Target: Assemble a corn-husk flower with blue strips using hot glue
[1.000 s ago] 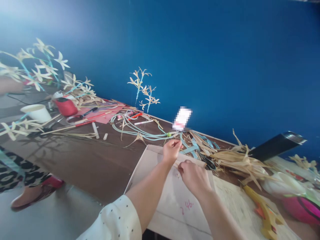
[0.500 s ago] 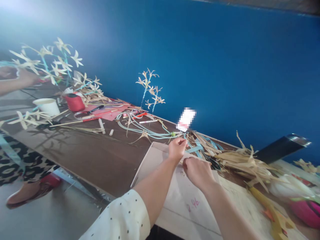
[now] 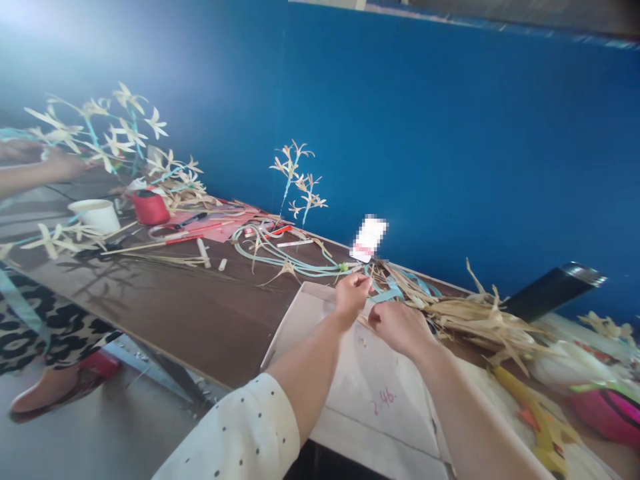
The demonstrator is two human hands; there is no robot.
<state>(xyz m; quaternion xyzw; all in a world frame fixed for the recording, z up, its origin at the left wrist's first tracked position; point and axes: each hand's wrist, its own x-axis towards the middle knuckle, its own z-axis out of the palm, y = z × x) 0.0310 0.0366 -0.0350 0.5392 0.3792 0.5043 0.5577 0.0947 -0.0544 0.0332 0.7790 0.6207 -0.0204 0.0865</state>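
Above cardboard (image 3: 320, 353), left hand (image 3: 351, 297) and right hand (image 3: 400, 328) pinch a straw strip (image 3: 364, 321).

wall (image 3: 450, 133): deep blue | table (image 3: 190, 313): dk brown wood | floor (image 3: 100, 433): grey

Pink handwritten "46" stands on the cardboard sheet (image 3: 350, 373) under the forearms
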